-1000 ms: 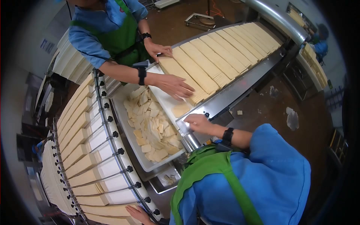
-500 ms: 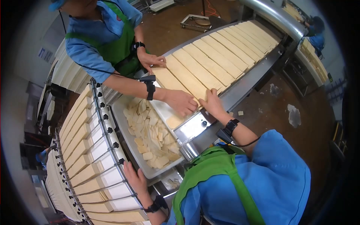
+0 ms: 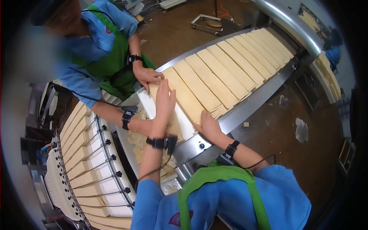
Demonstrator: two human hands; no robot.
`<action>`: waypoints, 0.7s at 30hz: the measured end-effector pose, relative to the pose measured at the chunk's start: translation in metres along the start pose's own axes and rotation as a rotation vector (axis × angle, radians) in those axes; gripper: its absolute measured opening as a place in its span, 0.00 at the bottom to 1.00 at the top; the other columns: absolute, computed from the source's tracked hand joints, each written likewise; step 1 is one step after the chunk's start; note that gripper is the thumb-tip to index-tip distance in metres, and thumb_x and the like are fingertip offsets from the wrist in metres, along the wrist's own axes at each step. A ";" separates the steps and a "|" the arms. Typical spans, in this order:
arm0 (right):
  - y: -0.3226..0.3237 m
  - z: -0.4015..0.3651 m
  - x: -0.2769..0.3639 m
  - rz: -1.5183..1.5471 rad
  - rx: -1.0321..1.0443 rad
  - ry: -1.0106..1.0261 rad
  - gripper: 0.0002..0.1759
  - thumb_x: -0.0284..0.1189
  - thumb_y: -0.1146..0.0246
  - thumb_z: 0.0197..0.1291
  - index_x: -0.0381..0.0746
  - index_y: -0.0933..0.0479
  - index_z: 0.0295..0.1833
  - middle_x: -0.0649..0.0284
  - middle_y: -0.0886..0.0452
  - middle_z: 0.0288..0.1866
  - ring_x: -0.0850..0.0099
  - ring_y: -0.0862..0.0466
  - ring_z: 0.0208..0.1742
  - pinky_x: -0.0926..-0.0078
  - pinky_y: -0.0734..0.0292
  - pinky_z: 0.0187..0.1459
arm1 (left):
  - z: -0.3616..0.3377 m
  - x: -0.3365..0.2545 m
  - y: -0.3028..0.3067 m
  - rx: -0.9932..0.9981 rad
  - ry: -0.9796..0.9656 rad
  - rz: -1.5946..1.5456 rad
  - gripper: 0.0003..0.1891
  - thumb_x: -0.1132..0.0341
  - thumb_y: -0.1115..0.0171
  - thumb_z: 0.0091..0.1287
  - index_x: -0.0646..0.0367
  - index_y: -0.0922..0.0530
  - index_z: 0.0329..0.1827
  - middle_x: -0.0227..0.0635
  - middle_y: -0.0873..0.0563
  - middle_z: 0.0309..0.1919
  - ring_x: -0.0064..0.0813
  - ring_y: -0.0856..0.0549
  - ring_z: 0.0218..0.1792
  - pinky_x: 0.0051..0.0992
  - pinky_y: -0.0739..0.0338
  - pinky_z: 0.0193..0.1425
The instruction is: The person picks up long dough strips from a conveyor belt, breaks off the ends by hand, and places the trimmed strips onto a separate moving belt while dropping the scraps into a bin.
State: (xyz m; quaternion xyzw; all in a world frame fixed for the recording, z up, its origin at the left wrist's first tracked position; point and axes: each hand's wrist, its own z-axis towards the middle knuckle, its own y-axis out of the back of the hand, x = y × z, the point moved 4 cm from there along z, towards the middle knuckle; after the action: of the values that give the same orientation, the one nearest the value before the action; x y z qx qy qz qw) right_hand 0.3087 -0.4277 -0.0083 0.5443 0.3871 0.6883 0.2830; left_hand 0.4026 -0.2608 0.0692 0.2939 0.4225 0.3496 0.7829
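Sheet stack [image 3: 184, 91] lies at twelve o'clock; your left hand [image 3: 165, 100], thumb apart, is by its ten-o'clock edge; your right hand [image 3: 209, 127] touches its five-o'clock end, grip unclear; placing hands seems the step, calling for even contact.

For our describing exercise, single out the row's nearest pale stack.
Find the conveyor running toward the upper right. At the lower-left end of its row, the pale stack lies by the wearer's right hand. Unlike its row neighbours, it borders a bare white strip.
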 end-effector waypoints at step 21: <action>-0.007 0.008 -0.012 -0.053 0.067 0.123 0.35 0.43 0.34 0.45 0.25 0.37 0.48 0.50 0.31 0.35 0.64 0.21 0.23 0.76 0.25 0.20 | 0.094 0.109 -0.104 0.380 0.354 0.415 0.24 0.58 0.42 0.47 0.62 0.25 0.47 0.42 0.26 0.47 0.42 0.29 0.52 0.39 0.33 0.55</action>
State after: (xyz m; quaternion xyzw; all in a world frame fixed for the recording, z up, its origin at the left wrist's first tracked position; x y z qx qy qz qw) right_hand 0.3195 -0.4320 -0.0195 0.4997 0.4408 0.6994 0.2587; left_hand 0.5587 -0.2502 -0.0146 0.4492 0.5410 0.4620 0.5405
